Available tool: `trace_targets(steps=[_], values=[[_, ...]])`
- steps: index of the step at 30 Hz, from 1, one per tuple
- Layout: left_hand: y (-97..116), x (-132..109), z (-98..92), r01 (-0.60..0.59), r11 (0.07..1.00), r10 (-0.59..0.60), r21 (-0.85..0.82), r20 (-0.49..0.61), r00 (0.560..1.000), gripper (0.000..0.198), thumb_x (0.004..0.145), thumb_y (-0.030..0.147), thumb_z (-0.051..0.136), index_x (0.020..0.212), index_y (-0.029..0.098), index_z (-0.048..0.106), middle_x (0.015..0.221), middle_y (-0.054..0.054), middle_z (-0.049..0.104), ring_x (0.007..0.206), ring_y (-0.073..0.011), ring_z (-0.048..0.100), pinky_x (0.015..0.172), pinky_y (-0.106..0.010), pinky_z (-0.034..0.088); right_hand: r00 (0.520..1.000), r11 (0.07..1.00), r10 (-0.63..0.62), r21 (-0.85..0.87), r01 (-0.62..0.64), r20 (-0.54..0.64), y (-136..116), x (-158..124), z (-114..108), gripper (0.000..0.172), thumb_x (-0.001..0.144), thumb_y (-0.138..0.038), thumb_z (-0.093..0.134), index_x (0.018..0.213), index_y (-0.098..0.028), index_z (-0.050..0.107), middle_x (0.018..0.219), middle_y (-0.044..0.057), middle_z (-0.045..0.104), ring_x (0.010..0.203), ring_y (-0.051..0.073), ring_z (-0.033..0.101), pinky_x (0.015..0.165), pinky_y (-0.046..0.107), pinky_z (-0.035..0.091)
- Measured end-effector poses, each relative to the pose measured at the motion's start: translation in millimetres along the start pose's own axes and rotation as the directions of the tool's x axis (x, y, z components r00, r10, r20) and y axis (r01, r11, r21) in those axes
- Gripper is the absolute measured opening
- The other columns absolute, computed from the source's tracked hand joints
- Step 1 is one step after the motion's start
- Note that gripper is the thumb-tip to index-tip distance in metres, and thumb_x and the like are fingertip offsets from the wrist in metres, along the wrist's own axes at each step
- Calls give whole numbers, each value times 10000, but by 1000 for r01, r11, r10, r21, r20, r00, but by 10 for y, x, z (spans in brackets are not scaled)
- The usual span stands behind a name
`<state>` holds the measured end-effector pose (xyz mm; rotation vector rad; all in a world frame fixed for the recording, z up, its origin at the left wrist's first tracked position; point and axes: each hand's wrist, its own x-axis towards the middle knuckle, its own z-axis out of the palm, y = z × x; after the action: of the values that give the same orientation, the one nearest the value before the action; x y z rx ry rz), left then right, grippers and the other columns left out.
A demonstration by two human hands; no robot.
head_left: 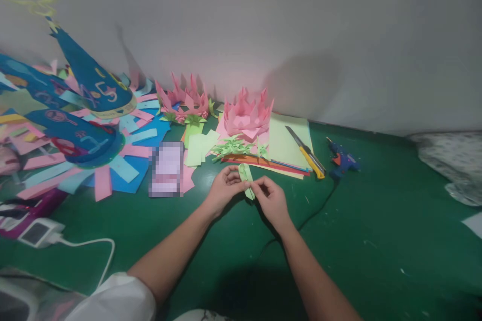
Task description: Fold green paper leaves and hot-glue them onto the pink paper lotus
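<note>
A small folded piece of light green paper is held up between my two hands, just above the green table. My left hand pinches its left side with the thumb in front and the fingers curled behind. From the right, my right hand grips its edge between thumb and forefinger. Just beyond lie green folded paper leaves and a pink paper lotus. Pale green paper strips are spread to the left of the leaves.
A yellow utility knife lies on stacked coloured sheets. Beside it is a blue glue gun, its cord running toward me. At left stand blue paper cone hats with pink and blue strips. A blurred phone lies nearer. Behind is a wall.
</note>
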<state>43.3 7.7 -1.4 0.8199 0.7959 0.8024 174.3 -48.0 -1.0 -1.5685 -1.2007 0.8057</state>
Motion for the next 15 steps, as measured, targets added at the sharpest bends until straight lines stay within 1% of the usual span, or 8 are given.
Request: trace_targets(steps=[5, 10, 12, 13, 15], values=[[-20, 3, 2, -18, 999, 18, -32, -10, 1000, 465, 592, 235, 759, 961, 158, 487, 764, 13, 622, 703, -99, 590, 716, -248, 449, 992, 990, 90, 100, -99, 90, -16, 13, -4, 268, 739, -438, 596, 667, -181, 572, 516, -35, 493, 490, 106, 456, 496, 229, 391], [6, -14, 38, -79, 995, 81, 58, -27, 996, 392, 606, 234, 736, 886, 160, 473, 706, 45, 554, 633, -64, 536, 625, -194, 428, 984, 980, 104, 155, -127, 146, 19, 14, -1, 247, 726, -421, 614, 702, -180, 567, 555, -26, 517, 508, 110, 482, 516, 239, 416], [9, -12, 44, -116, 988, 120, 101, -35, 992, 366, 616, 228, 721, 846, 170, 442, 697, 54, 527, 624, -56, 520, 604, -180, 419, 981, 980, 75, 170, -106, 178, 40, 5, 10, 221, 728, -394, 617, 746, -180, 562, 614, -13, 536, 553, 116, 507, 551, 247, 439], [8, -7, 41, -136, 983, 142, 122, -37, 989, 359, 622, 223, 712, 832, 175, 425, 694, 59, 514, 622, -52, 513, 601, -175, 416, 984, 980, 48, 180, -79, 174, 48, 0, 16, 208, 730, -377, 618, 774, -184, 555, 660, -5, 546, 589, 120, 519, 577, 250, 449], [1, 9, 23, -168, 970, 178, 177, -43, 983, 359, 625, 212, 702, 811, 181, 397, 684, 71, 479, 595, -38, 490, 578, -161, 405, 993, 977, -1, 214, -24, 116, 54, -8, 24, 187, 741, -343, 614, 823, -201, 522, 733, -1, 538, 646, 121, 524, 604, 246, 456]])
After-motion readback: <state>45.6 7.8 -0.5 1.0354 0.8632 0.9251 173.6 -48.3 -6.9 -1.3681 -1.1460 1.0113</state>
